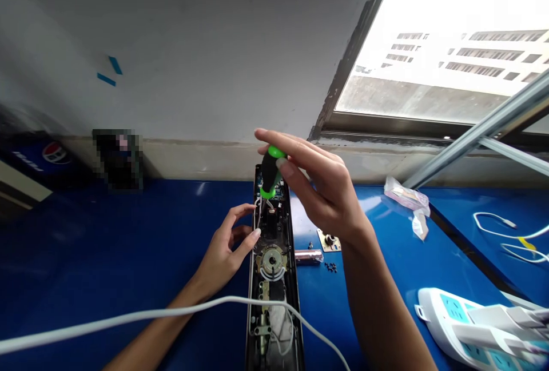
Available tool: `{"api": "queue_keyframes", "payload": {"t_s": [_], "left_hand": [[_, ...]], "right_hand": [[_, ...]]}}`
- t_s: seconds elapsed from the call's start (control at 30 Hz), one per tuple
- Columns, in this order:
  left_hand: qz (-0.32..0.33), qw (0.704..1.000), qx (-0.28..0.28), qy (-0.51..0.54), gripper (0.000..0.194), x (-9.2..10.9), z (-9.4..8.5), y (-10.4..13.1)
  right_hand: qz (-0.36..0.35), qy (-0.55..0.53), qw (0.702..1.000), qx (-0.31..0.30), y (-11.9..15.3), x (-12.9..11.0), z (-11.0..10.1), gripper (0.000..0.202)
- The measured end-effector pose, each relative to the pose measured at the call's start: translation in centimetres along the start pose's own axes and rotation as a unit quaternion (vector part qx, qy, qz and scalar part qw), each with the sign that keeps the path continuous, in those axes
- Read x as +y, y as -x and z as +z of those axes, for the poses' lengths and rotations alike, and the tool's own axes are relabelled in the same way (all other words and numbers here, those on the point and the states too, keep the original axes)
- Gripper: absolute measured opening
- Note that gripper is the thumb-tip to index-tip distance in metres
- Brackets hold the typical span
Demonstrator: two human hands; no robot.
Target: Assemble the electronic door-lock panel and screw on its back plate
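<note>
A long, narrow black housing (293,279) lies open on the blue table, with a round metal part (272,260), a circuit board and wires inside. My right hand (319,185) is at its far end, holding the green and black handle of a screwdriver (271,172) between thumb and fingers. The shaft points down into the housing; its tip is hard to make out. My left hand (234,245) rests at the housing's left edge, thumb and fingers bent around the rim beside a thin wire.
Right of the housing lie a cylindrical cell (309,256), small dark screws (330,267) and a metal plate (329,240). A power strip (446,325) stands at the lower right. A white cable (171,310) crosses the foreground. Clear plastic (406,196) lies farther back.
</note>
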State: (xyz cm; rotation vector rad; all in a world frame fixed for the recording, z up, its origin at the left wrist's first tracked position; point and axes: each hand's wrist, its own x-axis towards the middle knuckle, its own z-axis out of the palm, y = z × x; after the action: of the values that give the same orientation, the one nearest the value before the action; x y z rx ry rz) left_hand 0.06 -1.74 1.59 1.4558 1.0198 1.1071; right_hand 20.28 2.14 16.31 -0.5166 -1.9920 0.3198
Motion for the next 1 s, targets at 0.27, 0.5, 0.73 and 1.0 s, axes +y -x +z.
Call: {"api": "queue_keyframes", "payload": {"t_s": [0.27,0.5,0.73,1.0], "left_hand": [[0.009,1.000,-0.003,0.015,0.044,0.45,0.17,-0.16],[0.016,1.000,0.002,0.017,0.042,0.85,0.15,-0.06],[0.015,1.000,-0.006,0.011,0.043,0.70,0.01,0.00],[0.019,1.000,-0.003,0.012,0.040,0.32,-0.06,-0.38]], "right_hand": [[-0.012,0.012,0.999,0.030,-0.11,0.39,0.08,0.029],[-0.028,0.004,0.999,0.044,-0.02,0.21,-0.07,0.025],[-0.018,-0.043,0.999,0.009,0.00,0.00,-0.25,0.031],[0.007,-0.009,1.000,-0.006,0.11,-0.25,-0.32,0.036]]}}
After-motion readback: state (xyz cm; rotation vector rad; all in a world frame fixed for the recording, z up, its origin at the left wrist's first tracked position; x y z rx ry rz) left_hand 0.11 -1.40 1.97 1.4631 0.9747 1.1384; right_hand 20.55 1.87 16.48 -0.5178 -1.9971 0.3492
